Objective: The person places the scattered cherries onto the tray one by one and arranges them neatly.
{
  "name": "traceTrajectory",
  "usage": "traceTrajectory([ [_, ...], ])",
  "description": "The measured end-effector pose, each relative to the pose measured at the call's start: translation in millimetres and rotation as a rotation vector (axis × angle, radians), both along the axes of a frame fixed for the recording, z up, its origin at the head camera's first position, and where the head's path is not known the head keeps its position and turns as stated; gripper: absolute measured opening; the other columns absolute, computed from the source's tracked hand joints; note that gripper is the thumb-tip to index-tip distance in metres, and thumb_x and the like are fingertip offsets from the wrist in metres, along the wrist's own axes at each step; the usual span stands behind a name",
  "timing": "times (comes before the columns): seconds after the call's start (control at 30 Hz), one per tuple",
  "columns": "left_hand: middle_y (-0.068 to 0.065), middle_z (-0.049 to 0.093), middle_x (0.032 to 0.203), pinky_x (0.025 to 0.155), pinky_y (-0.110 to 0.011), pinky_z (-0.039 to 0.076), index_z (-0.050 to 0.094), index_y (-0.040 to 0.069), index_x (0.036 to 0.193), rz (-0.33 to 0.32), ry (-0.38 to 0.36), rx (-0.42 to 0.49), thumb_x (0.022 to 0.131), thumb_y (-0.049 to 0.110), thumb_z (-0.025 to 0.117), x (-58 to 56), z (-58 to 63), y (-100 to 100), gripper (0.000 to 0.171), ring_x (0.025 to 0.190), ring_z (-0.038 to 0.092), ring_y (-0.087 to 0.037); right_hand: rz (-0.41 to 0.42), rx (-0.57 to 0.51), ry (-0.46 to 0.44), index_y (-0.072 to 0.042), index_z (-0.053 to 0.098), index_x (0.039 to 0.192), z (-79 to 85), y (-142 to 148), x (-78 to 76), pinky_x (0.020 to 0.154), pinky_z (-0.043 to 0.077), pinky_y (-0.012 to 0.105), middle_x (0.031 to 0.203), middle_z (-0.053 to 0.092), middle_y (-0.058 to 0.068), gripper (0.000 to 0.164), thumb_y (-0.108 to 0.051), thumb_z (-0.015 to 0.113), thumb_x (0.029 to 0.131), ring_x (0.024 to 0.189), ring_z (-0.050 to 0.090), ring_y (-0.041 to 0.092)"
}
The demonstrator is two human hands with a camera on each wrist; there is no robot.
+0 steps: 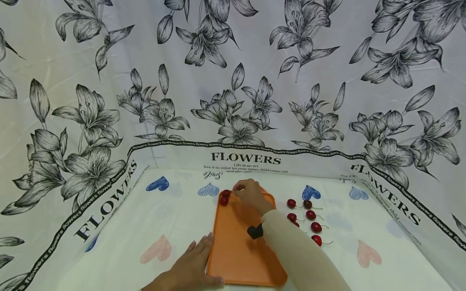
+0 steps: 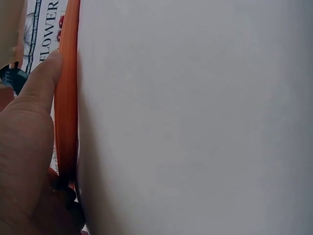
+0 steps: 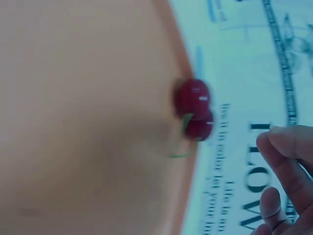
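Note:
An orange tray (image 1: 236, 250) lies lengthwise before me. Two red cherries (image 1: 224, 197) sit together in its far left corner, their thin green stems showing in the right wrist view. My right hand (image 1: 251, 194) is over the far end of the tray, just right of these cherries. In the right wrist view its fingers (image 3: 293, 181) are bent but apart from the cherries (image 3: 193, 100), with nothing between them. At the near left corner, my left hand (image 1: 193, 262) rests against the tray, fingers straight along the left side and thumb at the near edge.
Several cherries with stems (image 1: 310, 214) lie on the white heart-printed cloth (image 1: 185, 214) right of the tray, some partly behind the right sleeve (image 1: 298, 250). A flower-printed curtain (image 1: 240, 109) stands behind and along both sides.

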State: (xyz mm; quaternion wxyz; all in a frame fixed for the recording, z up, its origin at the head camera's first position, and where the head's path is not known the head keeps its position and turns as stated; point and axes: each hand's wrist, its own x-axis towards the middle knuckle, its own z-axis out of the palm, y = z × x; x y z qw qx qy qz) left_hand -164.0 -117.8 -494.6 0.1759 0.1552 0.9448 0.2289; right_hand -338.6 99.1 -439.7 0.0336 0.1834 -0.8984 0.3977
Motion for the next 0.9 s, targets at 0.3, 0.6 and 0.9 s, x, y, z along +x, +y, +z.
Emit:
traceTrajectory([
  [0.3, -0.005, 0.018, 0.159, 0.112, -0.056, 0.006, 0.018, 0.009, 0.155, -0.025, 0.023, 0.002, 0.060, 0.084, 0.062, 2.3, 1.4, 0, 0.129, 0.144, 0.016, -0.027, 0.002, -0.051, 0.187, -0.016, 0.076, 0.088, 42.1, 16, 19.1, 0.066, 0.048, 0.032, 0.089, 0.070, -0.006, 0.005, -0.013, 0.072, 0.088, 0.072, 0.058, 0.015],
  [0.6, -0.007, 0.018, 0.159, 0.112, -0.056, 0.008, 0.017, 0.007, 0.155, -0.037, 0.049, -0.001, 0.062, 0.082, 0.063, 4.5, 3.1, 1, 0.127, 0.143, 0.016, -0.029, 0.012, -0.185, 0.301, -0.012, 0.077, 0.093, 84.5, 39, 54.3, 0.080, 0.047, 0.043, 0.099, 0.070, -0.001, 0.007, -0.012, 0.074, 0.086, 0.090, 0.058, 0.024],
  [0.9, -0.007, 0.017, 0.159, 0.112, -0.056, 0.009, 0.017, 0.006, 0.155, -0.053, 0.062, -0.005, 0.064, 0.083, 0.061, 5.5, 2.2, 1, 0.127, 0.144, 0.016, -0.028, 0.007, -0.257, 0.411, -0.014, 0.077, 0.096, 108.9, 71, 86.9, 0.071, 0.038, 0.042, 0.090, 0.068, -0.005, 0.010, -0.014, 0.074, 0.087, 0.085, 0.050, 0.018],
])
